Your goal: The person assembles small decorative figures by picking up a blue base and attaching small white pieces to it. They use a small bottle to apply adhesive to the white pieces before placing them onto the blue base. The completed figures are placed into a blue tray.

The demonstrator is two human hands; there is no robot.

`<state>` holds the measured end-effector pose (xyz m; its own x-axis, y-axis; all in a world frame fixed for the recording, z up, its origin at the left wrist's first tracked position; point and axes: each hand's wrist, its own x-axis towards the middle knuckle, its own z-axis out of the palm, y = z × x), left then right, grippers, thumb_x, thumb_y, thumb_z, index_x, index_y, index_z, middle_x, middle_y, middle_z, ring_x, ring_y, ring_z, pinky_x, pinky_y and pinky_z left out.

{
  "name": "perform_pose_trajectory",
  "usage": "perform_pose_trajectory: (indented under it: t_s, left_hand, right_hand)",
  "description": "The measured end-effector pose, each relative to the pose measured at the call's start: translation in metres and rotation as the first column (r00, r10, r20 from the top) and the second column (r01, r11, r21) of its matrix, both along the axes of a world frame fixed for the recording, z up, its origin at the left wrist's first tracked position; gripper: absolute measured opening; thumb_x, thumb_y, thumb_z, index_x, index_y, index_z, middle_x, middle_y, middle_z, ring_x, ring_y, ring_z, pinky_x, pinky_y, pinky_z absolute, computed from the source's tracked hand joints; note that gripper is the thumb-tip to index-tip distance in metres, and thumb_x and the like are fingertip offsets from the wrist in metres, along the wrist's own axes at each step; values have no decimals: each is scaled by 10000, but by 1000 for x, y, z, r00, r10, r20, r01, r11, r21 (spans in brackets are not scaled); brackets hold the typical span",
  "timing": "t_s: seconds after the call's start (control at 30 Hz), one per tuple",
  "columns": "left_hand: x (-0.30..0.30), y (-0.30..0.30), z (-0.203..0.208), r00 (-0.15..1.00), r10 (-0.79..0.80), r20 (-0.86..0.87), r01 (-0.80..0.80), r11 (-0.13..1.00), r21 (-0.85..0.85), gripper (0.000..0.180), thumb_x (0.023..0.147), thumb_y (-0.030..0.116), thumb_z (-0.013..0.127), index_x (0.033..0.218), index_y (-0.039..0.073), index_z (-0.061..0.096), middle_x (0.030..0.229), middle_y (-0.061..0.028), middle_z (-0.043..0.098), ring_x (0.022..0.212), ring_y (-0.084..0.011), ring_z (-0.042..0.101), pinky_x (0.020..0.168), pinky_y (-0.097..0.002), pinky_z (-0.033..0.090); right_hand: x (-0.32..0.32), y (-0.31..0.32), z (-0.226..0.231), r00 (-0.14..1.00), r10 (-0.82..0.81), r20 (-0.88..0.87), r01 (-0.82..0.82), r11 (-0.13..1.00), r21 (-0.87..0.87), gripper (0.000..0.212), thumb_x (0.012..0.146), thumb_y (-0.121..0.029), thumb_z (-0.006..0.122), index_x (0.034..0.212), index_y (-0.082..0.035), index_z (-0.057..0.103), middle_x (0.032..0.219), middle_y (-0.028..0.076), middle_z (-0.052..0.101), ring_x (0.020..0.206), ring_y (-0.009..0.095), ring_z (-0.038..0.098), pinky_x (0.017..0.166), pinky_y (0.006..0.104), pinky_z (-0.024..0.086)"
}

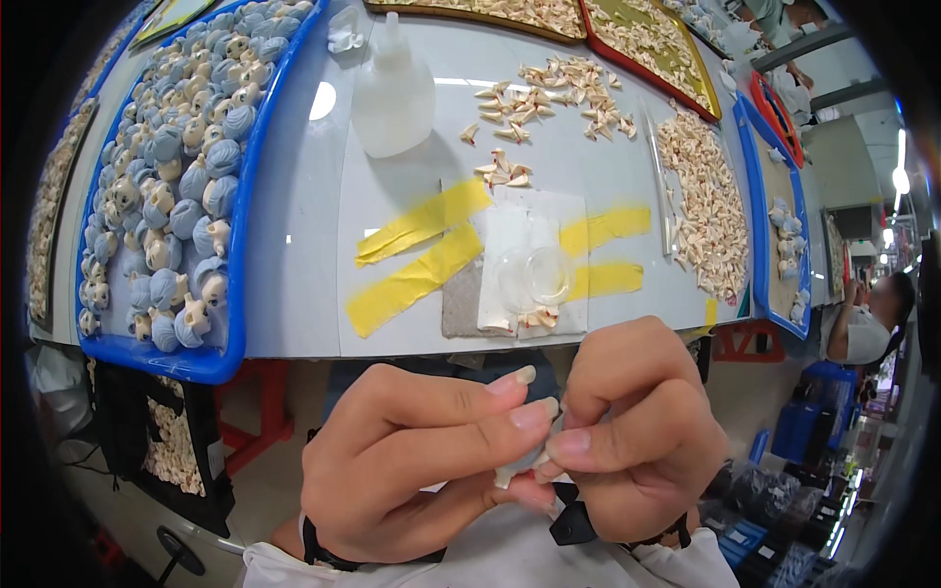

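Note:
Close together in front of the table edge, my left hand [421, 446] and my right hand [642, 431] are both closed with fingertips meeting. Between them they pinch a small pale piece with a bluish-grey patch [505, 477]. Fingers hide most of it, so its full shape cannot be made out. Just beyond the hands, a clear round dish [545, 274] rests on a white pad [500, 304], with a few small cream pieces at its near side. Yellow tape strips [417, 279] run out on both sides of the pad.
A blue tray [240, 294] of doll heads with blue hair stands left. A white squeeze bottle [394, 103] stands behind the pad. Loose cream pointed pieces [559, 88] lie beyond, and a heap [701, 196] lies right. Another person [867, 318] sits far right.

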<state>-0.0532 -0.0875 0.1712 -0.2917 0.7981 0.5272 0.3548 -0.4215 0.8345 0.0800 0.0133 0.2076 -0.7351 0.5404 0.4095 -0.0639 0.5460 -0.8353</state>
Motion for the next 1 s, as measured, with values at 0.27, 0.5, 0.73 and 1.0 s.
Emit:
perform_pose_trajectory:
  t_s: [0.27, 0.5, 0.73, 1.0]
  left_hand:
    - [-8, -6, -1, 926, 205, 318, -180, 978, -107, 416, 584, 110, 827, 946, 17, 642, 927, -121, 629, 867, -201, 592, 722, -261, 469]
    - [-15, -8, -3, 924, 183, 335, -129, 976, -178, 433, 578, 120, 830, 947, 15, 629, 938, -128, 621, 884, -203, 587, 733, -267, 461]
    - [-19, -8, -2, 928, 186, 321, -123, 971, -207, 425, 577, 90, 825, 948, 6, 636, 931, -128, 626, 871, -210, 586, 730, -278, 470]
    - [-19, -6, 1, 922, 144, 360, -65, 973, -223, 396, 605, 53, 799, 962, 0, 637, 937, -135, 627, 871, -222, 588, 740, -293, 474]
  right_hand:
    - [5, 57, 39, 981, -157, 116, 142, 982, 123, 278, 714, -50, 669, 943, 4, 522, 820, 70, 530, 736, 144, 499, 665, 242, 400]
    - [-37, 162, 6, 843, -118, 525, -108, 918, 381, 174, 726, -71, 643, 893, -44, 601, 854, 2, 591, 737, 95, 508, 639, 226, 400]
    - [-76, 178, -5, 778, -78, 623, -202, 909, 366, 97, 707, -86, 669, 768, -37, 611, 677, -8, 537, 619, 84, 458, 565, 231, 375]
    - [-72, 170, -9, 804, -109, 585, -225, 855, 468, 115, 704, -97, 641, 731, -6, 576, 659, 41, 549, 605, 131, 486, 564, 261, 392]
